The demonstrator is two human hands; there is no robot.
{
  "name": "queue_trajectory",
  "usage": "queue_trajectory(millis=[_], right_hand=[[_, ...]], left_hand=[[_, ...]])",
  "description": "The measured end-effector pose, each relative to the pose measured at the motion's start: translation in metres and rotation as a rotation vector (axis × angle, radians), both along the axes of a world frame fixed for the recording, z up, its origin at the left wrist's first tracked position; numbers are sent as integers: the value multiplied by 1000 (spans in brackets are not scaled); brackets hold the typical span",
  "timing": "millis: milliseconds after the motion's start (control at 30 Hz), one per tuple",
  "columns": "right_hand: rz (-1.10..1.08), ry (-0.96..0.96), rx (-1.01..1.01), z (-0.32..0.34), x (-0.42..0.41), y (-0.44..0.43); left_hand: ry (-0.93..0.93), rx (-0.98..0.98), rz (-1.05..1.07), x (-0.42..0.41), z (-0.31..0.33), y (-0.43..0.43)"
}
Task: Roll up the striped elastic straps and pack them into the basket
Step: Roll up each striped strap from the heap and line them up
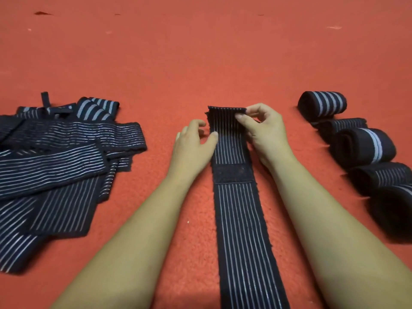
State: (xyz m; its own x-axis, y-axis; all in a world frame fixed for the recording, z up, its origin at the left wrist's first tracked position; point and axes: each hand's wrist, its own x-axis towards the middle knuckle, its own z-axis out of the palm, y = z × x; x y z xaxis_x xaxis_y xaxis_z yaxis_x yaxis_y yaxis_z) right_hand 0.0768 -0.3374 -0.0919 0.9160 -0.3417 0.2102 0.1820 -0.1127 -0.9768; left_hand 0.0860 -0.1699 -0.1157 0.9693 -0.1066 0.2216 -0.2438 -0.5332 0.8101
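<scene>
A long black strap with thin white stripes (240,230) lies flat on the red carpet, running from the bottom edge away from me, with a dark hook-and-loop patch (231,173) across it. Its far end is folded over. My right hand (263,132) pinches the folded end's right corner between thumb and fingers. My left hand (194,143) sits at the strap's left edge, thumb touching the strap, fingers curled. No basket is in view.
A loose heap of unrolled striped straps (62,157) covers the carpet at the left. Several rolled straps (363,148) lie in a line at the right, running from the far roll (323,105) towards the right edge. Red carpet (200,52) stretches beyond.
</scene>
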Motion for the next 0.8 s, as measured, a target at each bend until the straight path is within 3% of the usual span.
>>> queue_trajectory(millis=[233, 500, 600, 800], right_hand=[[67, -22, 186, 4, -12, 10], [157, -1, 259, 13, -20, 12], [160, 3, 127, 11, -21, 15], [51, -1, 53, 7, -20, 20]], left_hand=[[36, -527, -99, 1, 10, 8], [94, -733, -3, 3, 11, 12], [116, -800, 49, 6, 10, 14], [122, -849, -92, -1, 17, 10]])
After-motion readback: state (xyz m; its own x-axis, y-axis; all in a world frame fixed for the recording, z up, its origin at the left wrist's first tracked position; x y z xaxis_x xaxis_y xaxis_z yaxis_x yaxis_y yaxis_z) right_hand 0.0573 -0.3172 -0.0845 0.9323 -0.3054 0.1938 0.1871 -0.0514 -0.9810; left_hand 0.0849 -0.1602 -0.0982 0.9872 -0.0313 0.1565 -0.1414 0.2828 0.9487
